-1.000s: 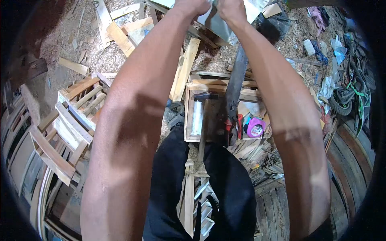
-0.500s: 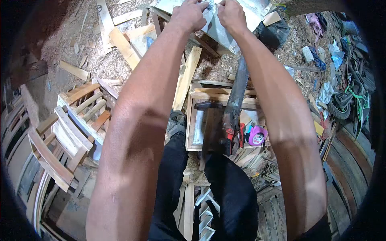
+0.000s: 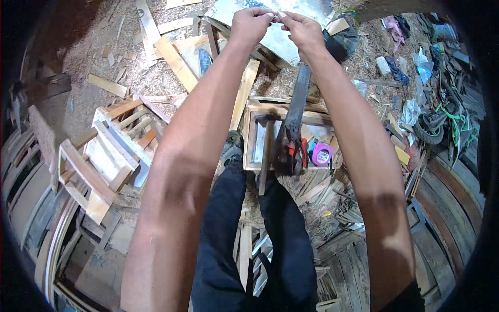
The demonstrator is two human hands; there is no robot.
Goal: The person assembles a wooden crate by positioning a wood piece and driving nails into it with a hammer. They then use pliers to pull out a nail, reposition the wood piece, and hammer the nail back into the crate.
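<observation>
My left hand [image 3: 250,25] and my right hand [image 3: 305,34] meet fingertip to fingertip above a pale, worn flat panel [image 3: 283,48]. Both are pinched closed; whatever sits between the fingertips is too small to make out. Below them a handsaw [image 3: 298,96] lies across a wooden box frame [image 3: 248,136], its blade pointing toward the panel. A hammer [image 3: 267,148] rests beside the saw, its handle hanging over the near side. Something red-handled [image 3: 303,151] and a pink tape measure [image 3: 321,154] are to the saw's right.
Small slatted wooden pieces [image 3: 112,151] stand at left. Loose boards [image 3: 176,63] lie over sawdust. On the right are a bicycle wheel [image 3: 429,129], plastic scraps [image 3: 410,112] and stacked planks [image 3: 442,208]. A black bag [image 3: 343,44] sits beside the panel.
My hands have come closer together, so the fingertips now meet, and they show lower in view. The view has shifted a little; the tools keep their places on the box.
</observation>
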